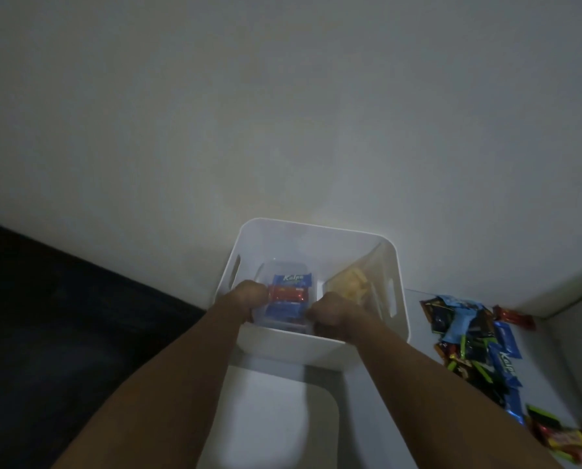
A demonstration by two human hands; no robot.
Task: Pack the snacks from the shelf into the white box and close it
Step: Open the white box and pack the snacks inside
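Observation:
A white box (pixel 316 231) with slot handles stands open against the wall. Inside it sits a clear plastic tub (pixel 284 265) holding blue and red snack bars (pixel 291 292). My left hand (pixel 245 297) grips the tub's left side and my right hand (pixel 330 311) grips its right side, both reaching down into the box. A clear bag of pale yellow chips (pixel 350 282) leans against the box's right wall. A heap of wrapped snack bars (pixel 475 340) lies on the white shelf to the right.
A white lid (pixel 269 418) lies flat on the shelf in front of the box, between my forearms. A dark surface (pixel 62 316) fills the left side. The shelf's side wall (pixel 570 333) rises behind the snack heap at the right.

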